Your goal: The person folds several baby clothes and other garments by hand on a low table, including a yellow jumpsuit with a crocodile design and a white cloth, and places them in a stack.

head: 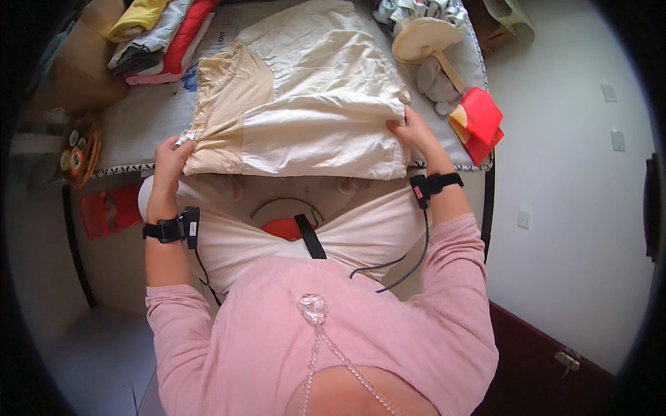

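Observation:
Across the front of the table lies a cream-white cloth garment (322, 140), apparently trousers, with a beige stretchy panel (229, 75) at its left end. My left hand (173, 156) pinches the gathered left edge of that panel, where a small white tag shows. At the other end, my right hand (415, 130) grips the right edge of the upper layer, thumb on top. The cloth between my hands is drawn fairly straight, with creases running from the left grip. Its near edge reaches the table's front edge, above my lap.
Folded clothes (161, 39) are stacked at the back left. A wicker basket (93, 151) with round items sits at the left edge. To the right lie a beige mushroom-shaped item (429, 39), a grey plush item (437, 83) and a red folded item (476, 122). A wall (567, 171) borders the right side.

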A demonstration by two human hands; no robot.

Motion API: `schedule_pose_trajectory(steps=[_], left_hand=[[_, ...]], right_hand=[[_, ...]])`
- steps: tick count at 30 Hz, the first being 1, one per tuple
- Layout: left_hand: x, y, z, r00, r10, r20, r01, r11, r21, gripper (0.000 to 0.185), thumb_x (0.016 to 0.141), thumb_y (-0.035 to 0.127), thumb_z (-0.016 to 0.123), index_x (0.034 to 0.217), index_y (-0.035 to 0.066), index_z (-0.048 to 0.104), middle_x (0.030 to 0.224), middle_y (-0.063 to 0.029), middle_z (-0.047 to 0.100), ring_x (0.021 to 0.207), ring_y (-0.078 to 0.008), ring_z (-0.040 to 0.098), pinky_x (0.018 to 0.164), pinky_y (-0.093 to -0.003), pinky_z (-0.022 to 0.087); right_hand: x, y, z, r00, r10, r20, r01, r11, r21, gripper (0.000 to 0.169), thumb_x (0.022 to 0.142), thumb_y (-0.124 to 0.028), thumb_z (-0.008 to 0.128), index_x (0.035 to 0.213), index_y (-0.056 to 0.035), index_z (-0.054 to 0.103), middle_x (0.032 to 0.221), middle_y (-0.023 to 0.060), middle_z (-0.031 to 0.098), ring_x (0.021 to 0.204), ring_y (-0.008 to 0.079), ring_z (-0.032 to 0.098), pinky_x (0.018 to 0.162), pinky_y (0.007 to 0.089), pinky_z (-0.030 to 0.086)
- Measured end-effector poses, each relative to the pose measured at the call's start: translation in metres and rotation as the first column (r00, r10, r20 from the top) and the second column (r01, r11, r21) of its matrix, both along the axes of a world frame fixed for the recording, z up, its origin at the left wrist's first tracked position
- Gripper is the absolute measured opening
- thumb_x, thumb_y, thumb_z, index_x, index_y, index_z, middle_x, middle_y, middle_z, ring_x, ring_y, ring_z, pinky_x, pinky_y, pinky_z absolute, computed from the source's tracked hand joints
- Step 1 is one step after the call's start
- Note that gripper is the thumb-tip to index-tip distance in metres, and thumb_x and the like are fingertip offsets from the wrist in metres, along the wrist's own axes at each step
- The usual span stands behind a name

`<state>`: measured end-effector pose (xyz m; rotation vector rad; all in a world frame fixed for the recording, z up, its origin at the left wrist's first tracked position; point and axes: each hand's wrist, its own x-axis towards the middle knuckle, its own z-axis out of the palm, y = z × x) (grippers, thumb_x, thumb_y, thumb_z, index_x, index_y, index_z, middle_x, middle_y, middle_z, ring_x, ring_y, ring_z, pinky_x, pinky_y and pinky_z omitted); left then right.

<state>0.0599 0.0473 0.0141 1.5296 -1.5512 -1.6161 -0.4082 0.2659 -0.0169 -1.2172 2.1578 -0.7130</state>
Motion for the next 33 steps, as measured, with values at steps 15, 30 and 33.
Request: schedule_pose_trajectory(steps=[15,30,33], left_hand=[[-0.079,-0.111,0.027,0.837,-0.299,0.458,0.519,0.701,-0.489,0.055,0.077,0.030,0.064,0.121,0.001,0.048,0.117,-0.0157,0.051,0.092,-0.0275,0.056,0.081,-0.0343,0.045],[-0.059,-0.109,0.053,0.904,-0.129,0.407,0.415,0.494,-0.764,0.022,0.068,-0.002,0.055,0.089,0.003,0.053,0.091,-0.0106,0.056,0.081,-0.0243,0.058,0.071,-0.0296,0.046],[-0.040,-0.048,0.068,0.858,-0.152,0.491,0.514,0.254,-0.819,0.022,0.066,-0.003,0.059,0.086,0.005,0.051,0.096,-0.0094,0.055,0.080,-0.0284,0.058,0.069,-0.0330,0.048]], right_hand=[[-0.051,-0.244,0.022,0.983,0.148,-0.107,-0.160,0.981,-0.110,0.043,0.085,-0.030,0.049,0.115,-0.0002,0.054,0.107,0.0221,0.059,0.102,0.0324,0.056,0.088,0.0363,0.043],[0.006,-0.144,0.108,0.907,0.033,-0.419,-0.234,0.867,-0.439,0.023,0.073,-0.013,0.062,0.092,-0.0013,0.057,0.084,0.0158,0.057,0.080,0.0333,0.055,0.070,0.0360,0.045],[0.033,-0.048,0.105,0.792,0.032,-0.610,-0.334,0.859,-0.388,0.028,0.068,-0.004,0.065,0.093,-0.0013,0.053,0.089,0.0160,0.053,0.085,0.0352,0.052,0.072,0.0381,0.044]])
